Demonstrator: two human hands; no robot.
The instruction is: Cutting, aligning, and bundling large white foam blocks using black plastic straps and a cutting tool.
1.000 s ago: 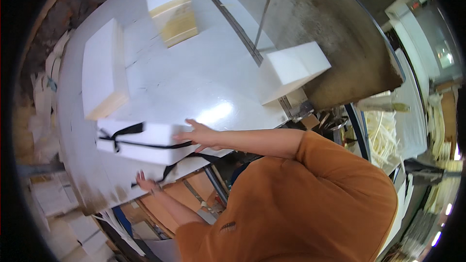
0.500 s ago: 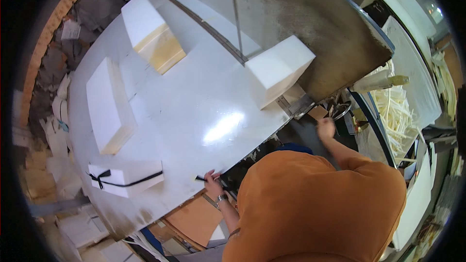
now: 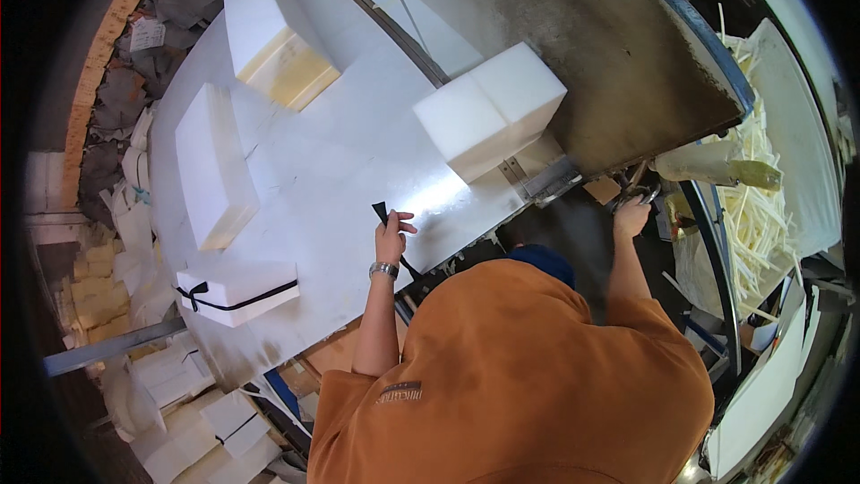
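My left hand point(image 3: 391, 237), with a metal watch on the wrist, is raised over the pale table point(image 3: 331, 170) near its front edge. It pinches a black strap point(image 3: 381, 212), whose tail hangs down toward the edge. Beyond the edge on the right, my right hand point(image 3: 632, 217) has its fingers curled at dark metal, ring-shaped pieces, perhaps scissors; what it grips is partly hidden. White foam blocks point(image 3: 488, 112) stand at the right of the table. At the left front lies a white foam stack point(image 3: 242, 294) tied with a black strap in a bow.
Another white foam stack point(image 3: 213, 166) and a white block with a yellowish end point(image 3: 282, 36) rest farther back. A metal rail point(image 3: 376, 13) crosses the table. Pale foam strips point(image 3: 757, 215) fill a bag at the right. More foam pieces point(image 3: 175, 367) pile up at the lower left.
My left hand has risen from the table edge to over the top, lifting the strap end. My right hand has reached farther out to the metal pieces. The view has shifted.
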